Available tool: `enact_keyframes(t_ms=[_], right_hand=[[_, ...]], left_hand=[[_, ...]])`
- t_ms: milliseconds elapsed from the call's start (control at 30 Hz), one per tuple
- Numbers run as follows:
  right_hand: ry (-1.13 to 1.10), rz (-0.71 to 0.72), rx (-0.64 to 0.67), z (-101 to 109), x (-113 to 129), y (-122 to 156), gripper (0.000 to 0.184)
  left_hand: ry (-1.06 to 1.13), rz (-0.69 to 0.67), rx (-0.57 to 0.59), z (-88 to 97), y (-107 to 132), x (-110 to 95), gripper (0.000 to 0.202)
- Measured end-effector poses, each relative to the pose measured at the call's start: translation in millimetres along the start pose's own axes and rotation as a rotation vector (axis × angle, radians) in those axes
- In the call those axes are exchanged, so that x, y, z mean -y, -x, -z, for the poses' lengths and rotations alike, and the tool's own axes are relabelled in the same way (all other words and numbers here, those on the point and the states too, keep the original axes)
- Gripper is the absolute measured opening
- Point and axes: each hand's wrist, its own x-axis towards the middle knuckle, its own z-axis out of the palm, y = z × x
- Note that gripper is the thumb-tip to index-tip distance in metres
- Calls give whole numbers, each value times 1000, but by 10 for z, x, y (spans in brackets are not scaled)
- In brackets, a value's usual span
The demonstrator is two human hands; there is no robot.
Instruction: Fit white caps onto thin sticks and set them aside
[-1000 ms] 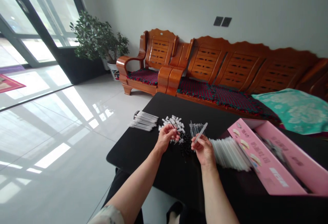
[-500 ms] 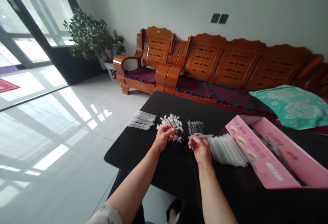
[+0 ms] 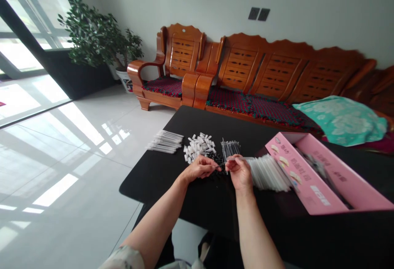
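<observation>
My right hand (image 3: pixel 240 173) pinches a clear pen barrel (image 3: pixel 246 158) that lies level, pointing right. My left hand (image 3: pixel 200 166) is closed on a small part, brought up to the barrel's left end; the part is too small to name. Both hands hover over a pile of small black parts (image 3: pixel 219 160) on the black table (image 3: pixel 184 187). Beyond them lie a heap of white caps (image 3: pixel 198 146) and a bunch of thin refills (image 3: pixel 230 148). A row of clear barrels (image 3: pixel 269 172) lies just right of my right hand.
A bundle of finished white pens (image 3: pixel 164 142) sits near the table's left edge. An open pink box (image 3: pixel 320 178) stands at the right. Behind the table are a wooden sofa (image 3: pixel 277 80), an armchair (image 3: pixel 166 72) and a potted plant (image 3: pixel 95 39). Glossy tiled floor lies left.
The barrel in my right hand has swung from tilted upward to level. My left hand left the cap heap and came to the barrel's end. The camera has shifted a little to the right.
</observation>
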Motion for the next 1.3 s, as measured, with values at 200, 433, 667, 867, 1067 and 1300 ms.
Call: enact_keyframes(t_ms=[200,433,667,867,1067,1300], right_hand=[[-2,-5,-4,35,-3,-6,11],[6,29,-2,75,50,-11,6],[139,-26,90,13,46,37,7],[162,-80,112,-40,14,65,10],[173,-157,160,-105,-16,106,15],[-6,-170,83,55,1,44,14]], left_hand=[[-8,1,1,-5,-5,12,37],[8,-12,8,-6,-8,22,35],[30,23,8,5,-1,9,39],[170,21,-173,-36,-98,62,45],[127,-85,-734,-334,-392,122,42],[102,-315,-926,-346,-470,-8,40]])
